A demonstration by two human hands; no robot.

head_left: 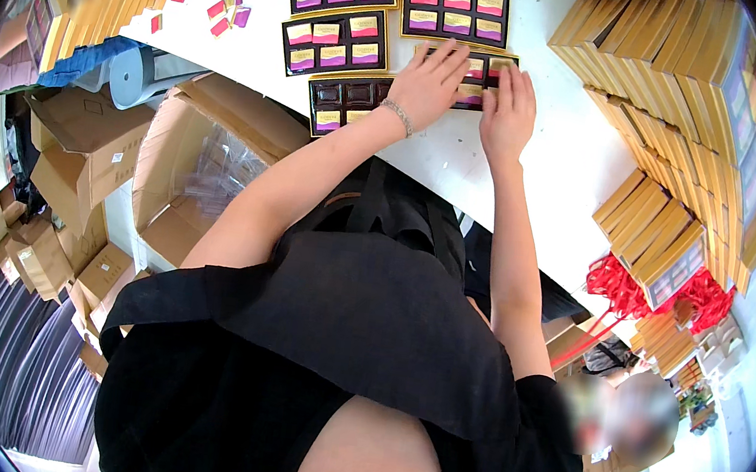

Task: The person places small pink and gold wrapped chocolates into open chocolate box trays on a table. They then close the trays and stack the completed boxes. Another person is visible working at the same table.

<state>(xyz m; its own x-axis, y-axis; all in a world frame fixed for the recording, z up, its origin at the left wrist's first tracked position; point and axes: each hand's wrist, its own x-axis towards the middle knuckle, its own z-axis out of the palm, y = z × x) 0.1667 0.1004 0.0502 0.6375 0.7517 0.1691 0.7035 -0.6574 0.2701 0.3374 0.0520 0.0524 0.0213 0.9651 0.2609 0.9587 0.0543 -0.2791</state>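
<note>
Both my hands are on a shallow black box (pixel 470 97) with gold edges, which holds small pink- and purple-wrapped squares. My left hand (pixel 427 85) lies across its left side, fingers stretched out. At its right end my right hand (pixel 508 118) rests with fingers extended; nothing shows in its grip. The fingers and palms hide parts of the box. Left of my left hand, another box (pixel 348 93) has bare dark compartments in its far row and purple squares in its near row. Further filled boxes, including a filled box (pixel 455 12), stand beyond and to the left.
Loose wrapped squares (pixel 226 14) are scattered at the far left of the white table (pixel 557 135). Tall stacks of gold-edged boxes (pixel 684 84) line the right, with red ribbon (pixel 619 287) nearby. An open carton (pixel 209 124) holding clear plastic stands below the table's left edge.
</note>
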